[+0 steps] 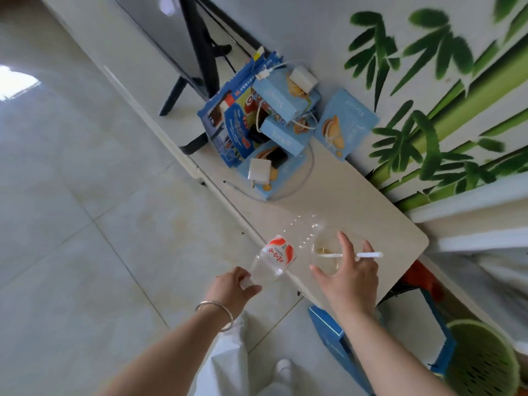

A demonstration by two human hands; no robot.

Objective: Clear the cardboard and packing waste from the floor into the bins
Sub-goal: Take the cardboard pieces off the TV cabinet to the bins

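Observation:
My left hand [234, 288] grips the neck of a clear plastic bottle [271, 260] with a red and white label, holding it tilted just off the near edge of the beige table [357, 201]. My right hand [347, 277] reaches over a clear plastic cup [325, 250] on the table, fingers spread around its rim. A white straw [368, 255] lies across the cup under my fingers, and a little yellowish liquid sits in the bottom.
Several light blue snack boxes [285, 121] and white chargers with cables are piled further along the table by the bamboo-painted wall. A blue open box [414, 332] and a green perforated basket [483, 358] stand on the floor at lower right. Black stand legs [197, 61] rise at the back.

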